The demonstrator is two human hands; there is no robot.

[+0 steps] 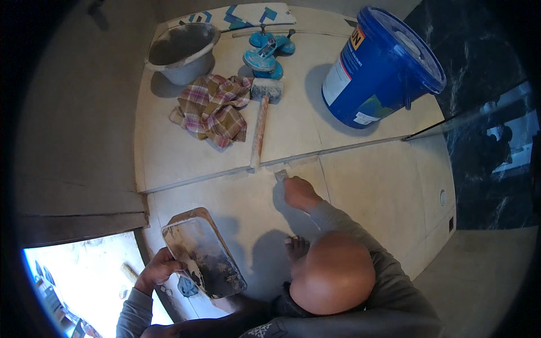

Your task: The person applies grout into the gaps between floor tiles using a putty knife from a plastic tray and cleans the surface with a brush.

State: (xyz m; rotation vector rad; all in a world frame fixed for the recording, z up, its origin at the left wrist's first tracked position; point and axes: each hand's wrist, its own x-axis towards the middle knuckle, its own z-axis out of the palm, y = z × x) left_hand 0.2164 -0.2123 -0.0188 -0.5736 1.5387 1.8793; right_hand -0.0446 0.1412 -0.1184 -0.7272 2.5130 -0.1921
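My left hand [160, 267] grips the near-left side of a rectangular tub [179, 228], which is tilted. Pale, greyish paste smears the inside of the tub. In my right hand [301, 194] is a small putty knife [280, 176], its flat blade pointing forward and left. The blade is close to the light floor tiles [349, 180], just short of a raised step edge; whether it touches them I cannot tell. A rubber mallet [262, 121] with a wooden handle lies beyond the blade, its handle end at the step edge.
On the raised step are a plaid cloth [217, 110], a grey basin [189, 67], blue suction lifters [265, 59] and a large lidded blue bucket [366, 73]. My bare knee [332, 273] and foot [296, 248] are beside my right arm. Dark marbled panels [479, 169] stand at right, a bright opening at lower left.
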